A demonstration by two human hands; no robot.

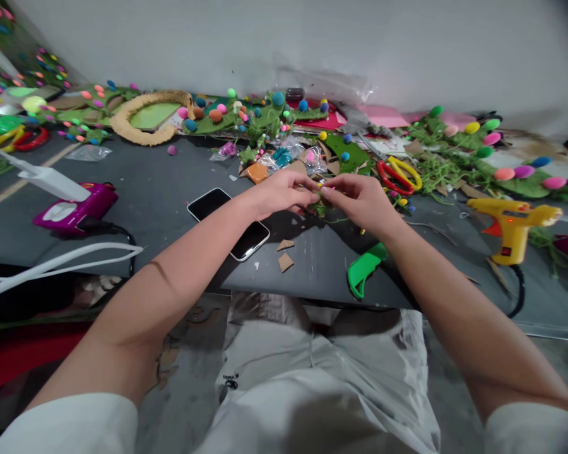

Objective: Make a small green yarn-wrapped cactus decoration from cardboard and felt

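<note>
My left hand [291,192] and my right hand [360,198] meet over the middle of the table, fingers pinched together. Between them is a small green craft piece [320,207] with thready green bits and tiny yellow and pink spots; the fingertips cover most of it. Under my left forearm lies a black-screened phone [250,243]. A green utility knife [363,272] rests below my right wrist. Beyond that wrist are scissors [397,175] with red and yellow handles. Two cardboard scraps [286,261] lie near the front edge.
A yellow glue gun [506,224] with a lit red light stands at right, its cord running down. At left are a purple power socket [61,214] with a white plug and a tan fuzzy ring [123,120]. Green felt pieces with pom-poms [265,120] line the wall.
</note>
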